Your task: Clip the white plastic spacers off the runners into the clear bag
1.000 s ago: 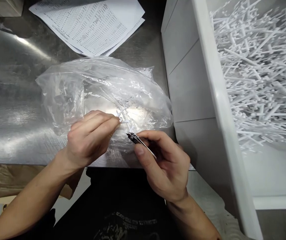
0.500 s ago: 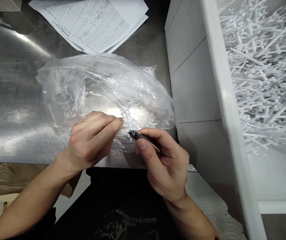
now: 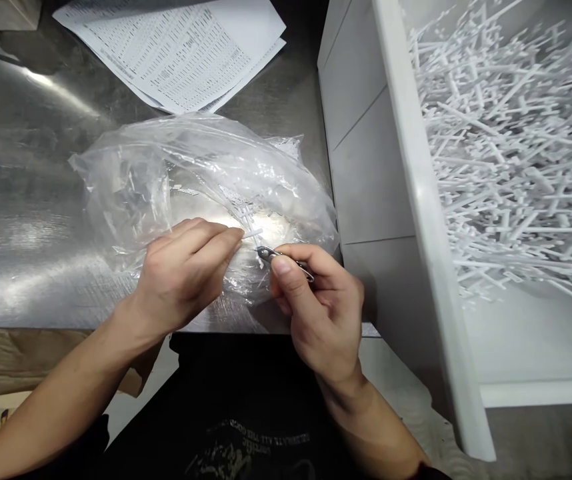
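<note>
My left hand [image 3: 186, 270] pinches a thin white plastic sprue [image 3: 252, 233] between thumb and fingertips, over the mouth of a clear plastic bag [image 3: 126, 193]. My right hand [image 3: 319, 300] is closed on a small metal nail clipper [image 3: 293, 261]. Its jaws point left and meet the white plastic just below my left fingertips. Whether the jaws are closed on it I cannot tell. Small white pieces [image 3: 186, 190] lie inside the bag, blurred by its shiny film.
On my right stands a white bin [image 3: 416, 180] heaped with white plastic sprues [image 3: 506, 153]. Printed sheets [image 3: 176, 53] lie behind the bag on the metal table [image 3: 11, 200]. Brown paper [image 3: 16, 363] shows below the table's front edge at left.
The clipper has shifted slightly up and left along the sprue. The sprue in my left hand is tilted differently. The whole view has moved a little, so the bin appears further left.
</note>
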### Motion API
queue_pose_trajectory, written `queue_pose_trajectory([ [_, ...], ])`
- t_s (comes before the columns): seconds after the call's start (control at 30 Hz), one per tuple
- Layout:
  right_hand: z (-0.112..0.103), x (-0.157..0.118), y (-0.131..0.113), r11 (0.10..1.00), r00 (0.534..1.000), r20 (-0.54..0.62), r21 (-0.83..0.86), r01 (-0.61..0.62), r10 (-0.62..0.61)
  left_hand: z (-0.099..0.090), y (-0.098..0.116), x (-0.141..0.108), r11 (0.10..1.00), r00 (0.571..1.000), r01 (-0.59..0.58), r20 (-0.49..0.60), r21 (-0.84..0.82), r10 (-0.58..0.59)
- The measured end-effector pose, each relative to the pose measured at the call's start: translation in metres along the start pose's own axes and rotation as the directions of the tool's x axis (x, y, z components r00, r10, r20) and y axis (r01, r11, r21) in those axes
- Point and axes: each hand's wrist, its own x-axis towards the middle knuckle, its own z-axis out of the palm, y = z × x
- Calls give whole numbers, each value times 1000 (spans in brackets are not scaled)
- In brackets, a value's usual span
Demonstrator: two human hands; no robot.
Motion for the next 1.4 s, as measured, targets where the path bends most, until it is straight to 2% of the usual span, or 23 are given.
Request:
queue_pose_trajectory([
  [0.2, -2, 0, -1, 999, 1000, -5, 24, -25, 25, 1, -1, 4, 999, 1000, 23, 4, -35, -23],
  [0.33, -7, -4, 5, 994, 998, -42, 98, 40, -36, -6, -3, 5, 987, 999, 37, 4, -156, -37],
  [0.5, -8, -9, 12, 976, 974, -103, 62, 209, -202, -15, -4, 4, 894, 995, 26, 98, -447, 20],
  [0.63, -5, -10, 9, 981, 973, -118, -36, 193, -196, -17, -4, 5, 842, 975, 53, 209, -537, 72],
  [0.77, -3, -10, 4, 985, 983, -72, -62, 164, -168, -17, -5, 5, 822, 960, 32, 246, -568, 132],
  [0.93, -3, -10, 3, 988, 988, -58, -69, 140, -144, -17, -4, 6, 830, 952, 33, 271, -557, 144],
  [1.4, -2, -9, 2, 988, 985, -95, -60, 141, -146, -18, -3, 6, 830, 955, 34, 263, -556, 137],
])
